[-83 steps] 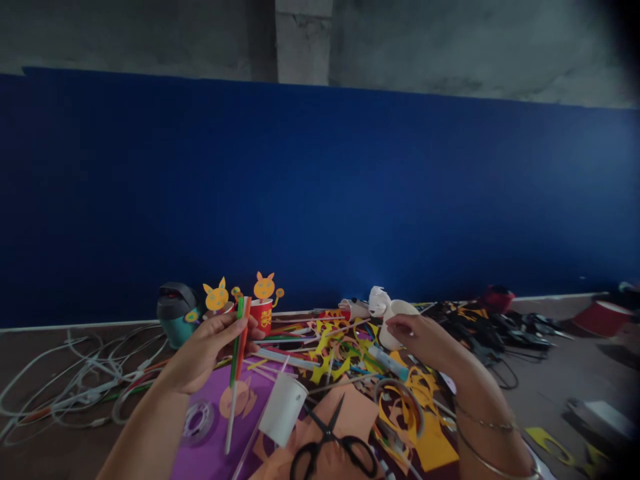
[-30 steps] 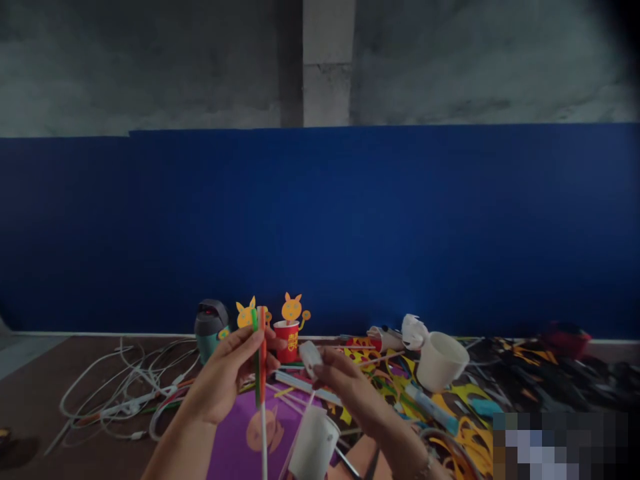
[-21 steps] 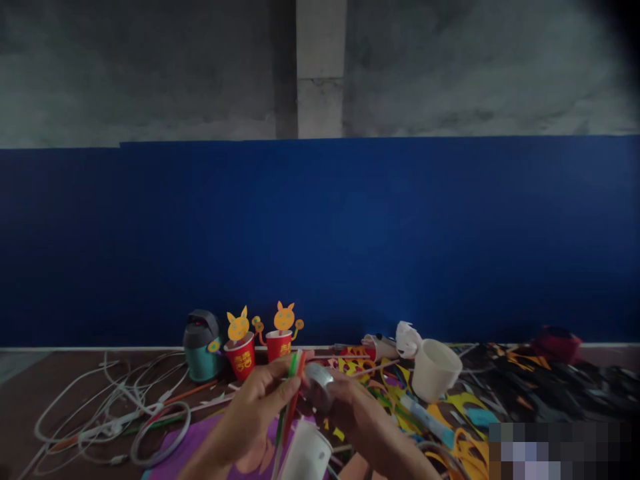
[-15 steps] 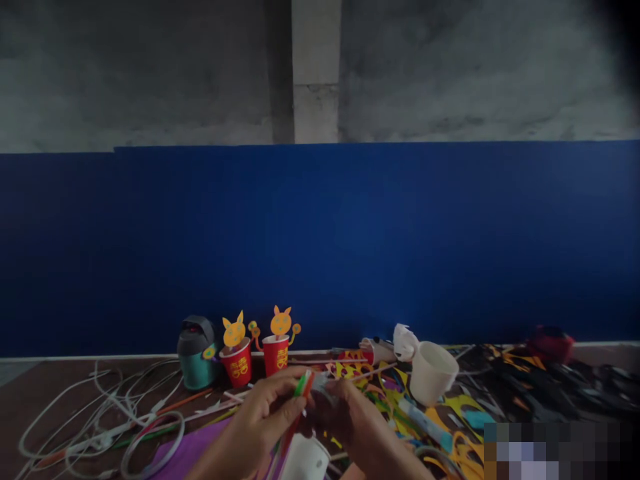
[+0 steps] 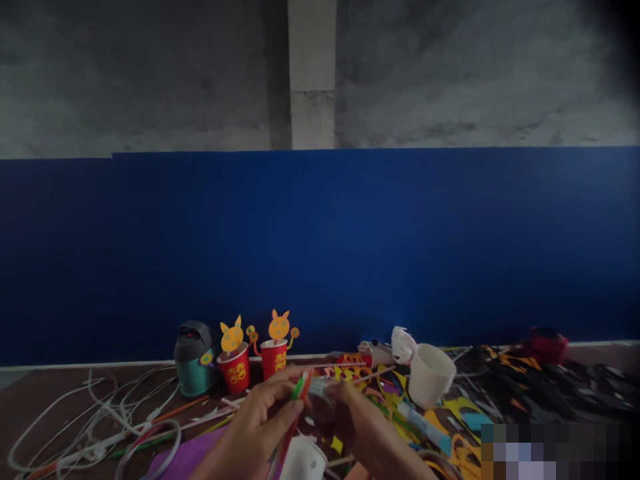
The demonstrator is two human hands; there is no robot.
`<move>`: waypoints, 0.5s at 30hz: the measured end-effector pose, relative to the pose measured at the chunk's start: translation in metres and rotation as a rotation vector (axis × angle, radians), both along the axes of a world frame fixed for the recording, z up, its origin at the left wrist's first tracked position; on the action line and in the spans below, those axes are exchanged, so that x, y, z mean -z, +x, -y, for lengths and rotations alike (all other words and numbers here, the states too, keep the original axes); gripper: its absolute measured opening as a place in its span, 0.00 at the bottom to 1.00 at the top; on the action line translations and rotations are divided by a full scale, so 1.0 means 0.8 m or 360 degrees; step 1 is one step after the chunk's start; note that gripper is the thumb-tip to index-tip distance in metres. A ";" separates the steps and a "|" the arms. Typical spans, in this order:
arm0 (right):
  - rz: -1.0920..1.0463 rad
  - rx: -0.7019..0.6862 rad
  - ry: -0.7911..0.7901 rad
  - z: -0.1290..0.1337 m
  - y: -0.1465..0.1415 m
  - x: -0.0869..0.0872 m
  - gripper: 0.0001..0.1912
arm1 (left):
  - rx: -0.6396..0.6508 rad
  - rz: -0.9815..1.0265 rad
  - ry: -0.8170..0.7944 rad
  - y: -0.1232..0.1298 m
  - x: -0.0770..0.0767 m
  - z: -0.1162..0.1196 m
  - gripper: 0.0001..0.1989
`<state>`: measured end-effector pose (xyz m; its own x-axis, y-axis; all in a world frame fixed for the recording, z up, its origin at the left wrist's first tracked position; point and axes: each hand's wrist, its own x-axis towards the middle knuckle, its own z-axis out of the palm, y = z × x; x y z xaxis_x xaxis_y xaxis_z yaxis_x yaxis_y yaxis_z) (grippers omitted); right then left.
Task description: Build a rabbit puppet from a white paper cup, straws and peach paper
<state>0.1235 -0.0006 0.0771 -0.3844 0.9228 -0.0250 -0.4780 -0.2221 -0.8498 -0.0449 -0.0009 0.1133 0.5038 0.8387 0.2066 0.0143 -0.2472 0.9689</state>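
Observation:
In the lower middle, my left hand (image 5: 263, 417) pinches a small bundle of coloured straws (image 5: 302, 389), green and orange-red at the top. Their lower ends run down past my palm. My right hand (image 5: 361, 421) meets it from the right, its fingers closed round a greyish see-through roll that looks like clear tape (image 5: 321, 400). The roll is blurred and partly covered by my fingers. Just below both hands is a white cup (image 5: 304, 459), cut off by the bottom edge. Purple paper (image 5: 186, 452) lies left of my left wrist.
Two red paper cups (image 5: 236, 371) with orange cat-like paper figures stand at the back, beside a teal container (image 5: 195, 370). White cables (image 5: 75, 427) coil at left. Right are a white bucket (image 5: 433, 375), paper scraps (image 5: 465, 455), a glue-like tube (image 5: 425, 427) and dark items (image 5: 550, 387).
The whole view has shifted slightly, with the background sitting a little lower and further left. Both hands keep nearly the same hold on the straws and the roll.

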 end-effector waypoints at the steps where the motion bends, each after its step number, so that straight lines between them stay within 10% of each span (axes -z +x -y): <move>1: 0.0023 -0.0002 -0.0004 -0.001 0.000 0.001 0.12 | 0.0007 -0.0039 -0.0004 0.001 0.001 0.001 0.14; 15: 0.0174 -0.0066 -0.0111 0.003 -0.001 -0.006 0.11 | -0.0124 -0.0230 0.0121 -0.006 0.016 -0.001 0.12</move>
